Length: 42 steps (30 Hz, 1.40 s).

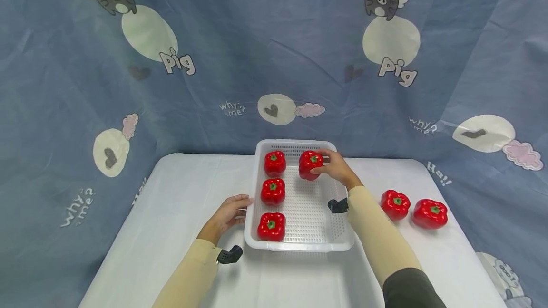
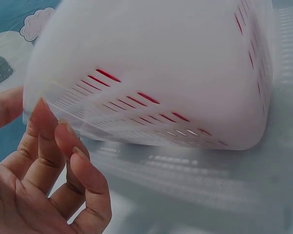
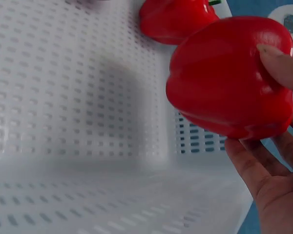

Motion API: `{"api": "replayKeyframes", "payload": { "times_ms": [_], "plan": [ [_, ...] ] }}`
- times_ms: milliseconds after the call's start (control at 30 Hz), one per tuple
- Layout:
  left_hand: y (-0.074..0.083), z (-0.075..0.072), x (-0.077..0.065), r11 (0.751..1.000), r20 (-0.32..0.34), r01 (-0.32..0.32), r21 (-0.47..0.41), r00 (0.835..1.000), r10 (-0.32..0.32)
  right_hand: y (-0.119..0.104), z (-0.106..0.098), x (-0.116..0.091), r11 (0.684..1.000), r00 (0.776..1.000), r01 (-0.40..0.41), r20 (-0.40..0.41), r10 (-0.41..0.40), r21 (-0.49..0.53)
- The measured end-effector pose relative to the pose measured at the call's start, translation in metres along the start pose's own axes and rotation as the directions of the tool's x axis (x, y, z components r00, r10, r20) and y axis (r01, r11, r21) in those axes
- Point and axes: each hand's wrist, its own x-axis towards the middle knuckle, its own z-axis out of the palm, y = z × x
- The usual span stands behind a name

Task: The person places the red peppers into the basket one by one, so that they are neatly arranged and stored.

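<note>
As the basket (image 1: 299,247) might slide, your relaxed left hand (image 1: 229,212) touches it. Your right hand (image 1: 338,169) grips a pepper (image 1: 308,167).

Bright, even light is spread over the white table (image 1: 192,179) in the head view, where a soft shadow is thrown below the near rim of the white basket (image 1: 299,247) and small glints are caught by the glossy red peppers (image 1: 271,232). The blue backdrop (image 1: 239,37) is streaked with paler and darker patches, and shapes toward the sides are stretched by the wide lens. In the left wrist view, a dimmer, hazy scene is recorded, with bright flecks laid beneath the basket. In the right wrist view, muted tones are shown, a broad grey shadow is cast across the basket's floor, and its lower wall is softly blurred.
</note>
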Motion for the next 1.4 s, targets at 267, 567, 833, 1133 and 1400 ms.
{"api": "replayKeyframes", "payload": {
  "times_ms": [267, 567, 833, 1133, 1400],
  "plan": [
    [0.002, -0.002, -0.001, 1.0, 0.007, 0.001, 0.008, 1.0, -0.001, 0.0, 0.008, 0.018, 0.999, 0.999, 0.0, 0.038, 0.001, -0.033],
    [0.001, -0.002, -0.001, 1.0, 0.002, 0.003, 0.007, 1.0, -0.003, 0.006, 0.018, 0.031, 0.999, 0.999, -0.049, 0.004, 0.049, -0.008],
    [0.001, -0.002, -0.002, 1.0, -0.002, 0.004, 0.013, 1.0, -0.004, 0.014, 0.031, 0.041, 0.998, 0.997, -0.044, -0.057, 0.041, -0.049],
    [0.001, 0.0, 0.0, 1.0, -0.006, 0.021, 0.012, 1.0, -0.021, 0.019, 0.037, 0.044, 0.994, 0.994, -0.052, -0.098, 0.043, -0.094],
    [0.0, -0.001, 0.0, 1.0, -0.009, 0.018, 0.011, 1.0, -0.018, 0.02, 0.04, 0.047, 0.995, 0.994, -0.048, -0.102, 0.039, -0.09]
  ]
}}
